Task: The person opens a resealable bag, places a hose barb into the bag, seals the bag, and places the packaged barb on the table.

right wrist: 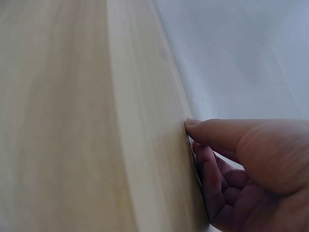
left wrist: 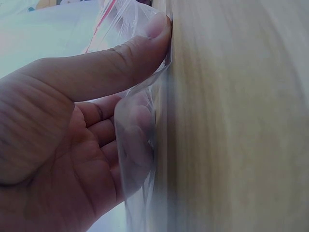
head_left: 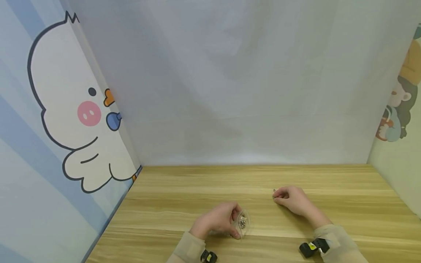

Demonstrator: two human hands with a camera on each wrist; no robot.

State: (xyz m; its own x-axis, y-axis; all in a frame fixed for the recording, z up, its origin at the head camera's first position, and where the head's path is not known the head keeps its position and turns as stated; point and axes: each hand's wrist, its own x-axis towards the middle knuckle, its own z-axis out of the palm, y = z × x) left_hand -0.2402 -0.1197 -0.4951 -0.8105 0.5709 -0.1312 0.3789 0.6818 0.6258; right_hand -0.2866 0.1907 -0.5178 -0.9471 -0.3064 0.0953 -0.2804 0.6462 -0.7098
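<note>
My left hand (head_left: pixel 221 220) grips a clear zip bag (head_left: pixel 246 218) low over the wooden table, fingers and thumb curled about its near side. Several small shiny metal pieces (head_left: pixel 242 223) lie together inside it. In the left wrist view the thumb presses on the clear plastic (left wrist: pixel 133 130), and a red zip line shows at the top. Farther right and back, my right hand (head_left: pixel 292 199) is down at the tabletop with thumb and fingertips brought together. A small metal piece (head_left: pixel 274 190) sticks out at those fingertips, too small to make out its kind.
The wooden table (head_left: pixel 184 190) runs back to a grey-white curtain (head_left: pixel 230 91). A wall with a cartoon duck (head_left: pixel 62 84) stands on the left, another printed wall (head_left: pixel 394 153) on the right. Each wrist wears a band with a small black camera (head_left: pixel 307 250).
</note>
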